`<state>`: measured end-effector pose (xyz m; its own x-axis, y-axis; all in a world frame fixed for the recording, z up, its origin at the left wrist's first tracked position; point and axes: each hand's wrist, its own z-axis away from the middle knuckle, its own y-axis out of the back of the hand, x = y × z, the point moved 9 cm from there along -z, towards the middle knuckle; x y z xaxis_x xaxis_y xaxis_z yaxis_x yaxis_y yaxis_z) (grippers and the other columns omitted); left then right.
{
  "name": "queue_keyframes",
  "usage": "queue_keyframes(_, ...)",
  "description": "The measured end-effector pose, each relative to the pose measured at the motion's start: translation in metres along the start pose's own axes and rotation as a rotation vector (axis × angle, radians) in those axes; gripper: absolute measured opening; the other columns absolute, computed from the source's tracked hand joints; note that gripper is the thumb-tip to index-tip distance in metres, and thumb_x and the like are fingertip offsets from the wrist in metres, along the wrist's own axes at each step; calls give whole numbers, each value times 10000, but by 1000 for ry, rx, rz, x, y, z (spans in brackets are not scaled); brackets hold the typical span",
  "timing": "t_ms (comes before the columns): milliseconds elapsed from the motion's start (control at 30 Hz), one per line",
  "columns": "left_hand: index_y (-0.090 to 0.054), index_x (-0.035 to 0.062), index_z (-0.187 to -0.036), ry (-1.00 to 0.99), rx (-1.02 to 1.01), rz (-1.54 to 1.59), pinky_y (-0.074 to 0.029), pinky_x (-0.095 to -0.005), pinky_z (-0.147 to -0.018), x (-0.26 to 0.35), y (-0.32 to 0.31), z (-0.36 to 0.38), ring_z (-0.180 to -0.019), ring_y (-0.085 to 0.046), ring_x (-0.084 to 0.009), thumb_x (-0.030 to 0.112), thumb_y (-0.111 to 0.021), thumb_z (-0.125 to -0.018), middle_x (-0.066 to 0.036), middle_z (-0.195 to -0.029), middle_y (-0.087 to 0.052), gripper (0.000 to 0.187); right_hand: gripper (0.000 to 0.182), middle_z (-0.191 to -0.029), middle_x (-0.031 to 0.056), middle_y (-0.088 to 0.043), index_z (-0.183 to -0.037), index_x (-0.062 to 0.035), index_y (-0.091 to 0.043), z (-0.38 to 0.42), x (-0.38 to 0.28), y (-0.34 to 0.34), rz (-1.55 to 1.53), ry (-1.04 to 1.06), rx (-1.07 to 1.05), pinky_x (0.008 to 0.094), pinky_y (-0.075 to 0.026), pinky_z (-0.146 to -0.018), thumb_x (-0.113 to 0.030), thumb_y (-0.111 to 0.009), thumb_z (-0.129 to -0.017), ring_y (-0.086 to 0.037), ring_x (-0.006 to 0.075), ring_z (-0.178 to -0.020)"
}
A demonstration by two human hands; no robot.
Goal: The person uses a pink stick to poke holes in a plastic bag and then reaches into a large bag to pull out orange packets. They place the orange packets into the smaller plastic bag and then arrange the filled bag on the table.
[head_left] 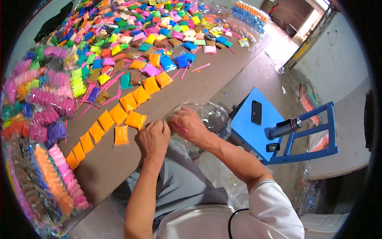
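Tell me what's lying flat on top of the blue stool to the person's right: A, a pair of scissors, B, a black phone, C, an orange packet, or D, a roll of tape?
B: a black phone lies flat on the seat of the blue stool, apart from the right hand, which works with the left hand on a clear plastic bag at the table edge.

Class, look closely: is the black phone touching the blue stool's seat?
Touching: the head view shows the black phone lying flat on the blue stool seat, no gap.
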<state>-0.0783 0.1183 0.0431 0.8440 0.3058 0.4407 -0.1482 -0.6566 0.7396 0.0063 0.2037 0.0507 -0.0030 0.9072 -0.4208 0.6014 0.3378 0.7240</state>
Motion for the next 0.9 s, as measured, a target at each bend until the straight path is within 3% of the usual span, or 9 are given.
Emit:
queue_keyframes(133,-548,27,-663,41,-57,27,-456,-498,-580,-6,-7,4,-666,-611,-378,207,-639,-852,-149,-698,-612,277,85,-786,125,-605,-778,-39,-616,-2,36,10,158,-178,93,421,-454,-722,-107,-668,-769,-573,325,-780)
queue_keyframes(300,-548,26,-665,38,-44,30,-456,-494,-577,-6,-7,6,-670,-613,-377,205,-639,-849,-149,-692,-608,273,119,-747,130,-603,-741,-50,-621,8,21,-14,20,-3,-17,441,-457,-686,-143,-681,-784,-575,332,-762)
queue_keyframes(367,-547,27,-665,42,-46,19,-456,-493,-576,-7,-5,5,-670,-613,-377,204,-638,-848,-148,-690,-606,270,125,-727,135,-594,-703,-60,-615,0,58,6,213,-260,68,452,-457,-683,-142,-684,-767,-572,346,-743)
queue_keyframes(400,-545,25,-662,31,-34,28,-456,-494,-575,-6,-4,5,-670,-613,-377,202,-636,-847,-150,-691,-607,271,127,-713,139,-588,-681,-59,-610,-1,42,9,137,-158,147,457,-457,-678,-135,-681,-754,-568,357,-725)
queue_keyframes(433,-544,24,-660,20,-26,37,-456,-495,-575,-6,-5,5,-670,-613,-378,201,-633,-846,-152,-692,-608,272,124,-721,147,-592,-703,-49,-613,2,28,-7,-2,-67,12,455,-460,-662,-140,-680,-753,-569,362,-739)
queue_keyframes(567,-540,39,-617,0,-7,-14,-471,-463,-565,-3,-4,6,-599,-605,-346,155,-647,-819,-128,-663,-619,257,115,-692,127,-600,-696,-71,-632,-5,52,16,179,-193,191,437,-473,-656,-133,-712,-749,-578,343,-699)
queue_keyframes(767,-541,38,-620,0,-8,-17,-473,-465,-560,-5,-5,6,-594,-607,-351,154,-645,-819,-133,-656,-616,253,94,-689,138,-610,-741,-58,-669,-2,38,-1,52,-79,94,442,-486,-640,-133,-724,-756,-603,335,-694)
queue_keyframes(833,-542,38,-621,-7,-3,-8,-474,-467,-561,-4,-3,7,-594,-607,-353,154,-643,-821,-134,-656,-616,252,92,-692,134,-616,-754,-57,-680,-8,77,35,179,-341,171,425,-491,-635,-130,-734,-742,-617,327,-698)
queue_keyframes(900,-543,39,-622,-4,11,8,-474,-469,-562,-4,-1,4,-593,-607,-355,154,-641,-822,-135,-655,-615,251,102,-697,137,-618,-756,-51,-680,-10,63,46,142,-332,176,425,-490,-639,-129,-741,-732,-618,329,-699)
